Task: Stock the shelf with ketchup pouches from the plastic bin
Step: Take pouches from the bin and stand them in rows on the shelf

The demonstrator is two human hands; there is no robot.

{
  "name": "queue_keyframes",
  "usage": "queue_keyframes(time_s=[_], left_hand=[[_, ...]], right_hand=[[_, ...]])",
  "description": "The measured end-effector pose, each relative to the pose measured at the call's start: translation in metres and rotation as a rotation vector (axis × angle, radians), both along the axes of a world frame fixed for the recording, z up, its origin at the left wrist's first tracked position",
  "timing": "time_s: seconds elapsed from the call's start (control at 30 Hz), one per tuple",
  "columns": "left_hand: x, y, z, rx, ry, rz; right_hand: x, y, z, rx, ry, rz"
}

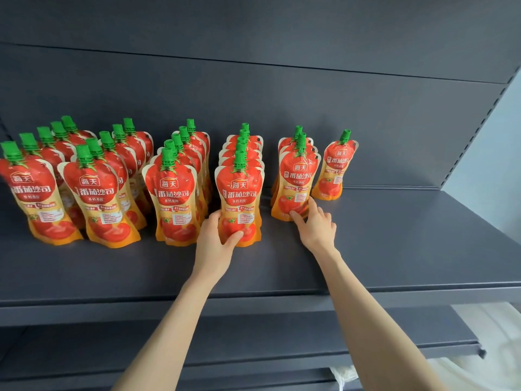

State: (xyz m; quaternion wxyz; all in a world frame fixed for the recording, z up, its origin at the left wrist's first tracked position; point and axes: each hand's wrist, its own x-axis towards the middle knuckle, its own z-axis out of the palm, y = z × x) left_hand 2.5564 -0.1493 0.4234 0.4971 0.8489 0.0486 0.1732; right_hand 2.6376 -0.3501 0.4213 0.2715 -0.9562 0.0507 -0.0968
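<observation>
While the left hand grips the front pouch on the shelf, the right hand, fingers spread, touches the neighbouring pouch; square both upright, labels forward.

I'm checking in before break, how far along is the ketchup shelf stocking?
Done: four full rows stand at the left of the shelf. In hand: the left hand grips the fourth row's front pouch; the right hand touches the shorter fifth row. Left: fill that row and the one behind the single pouch. The bin isn't visible.
</observation>
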Motion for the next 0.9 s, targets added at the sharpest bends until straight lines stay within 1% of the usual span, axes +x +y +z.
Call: queue_keyframes(time_s=[0.1, 0.3, 0.47, 0.57, 0.67, 0.77, 0.9], left_hand=[[-0.005, 0.001, -0.001, 0.033, 0.033, -0.006], [-0.030, -0.001, -0.005, 0.082, 0.107, 0.024], [-0.059, -0.020, -0.006, 0.121, 0.003, -0.007], [-0.075, -0.046, -0.004, 0.070, -0.026, -0.109], [-0.091, -0.085, -0.003, 0.061, -0.077, -0.265], [-0.111, -0.133, -0.004, 0.044, -0.092, -0.447], [-0.146, -0.210, -0.022, 0.010, -0.007, -0.666]], right_hand=[[-0.005, 0.000, 0.002, 0.036, 0.003, 0.000], [-0.042, -0.009, 0.003, 0.237, -0.083, -0.005], [-0.094, -0.032, -0.003, 0.354, -0.170, -0.025], [-0.135, -0.055, -0.013, 0.334, -0.255, -0.067], [-0.179, -0.082, -0.022, 0.318, -0.342, -0.132], [-0.224, -0.117, -0.032, 0.357, -0.351, -0.206], [-0.285, -0.177, -0.055, 0.371, -0.322, -0.320]])
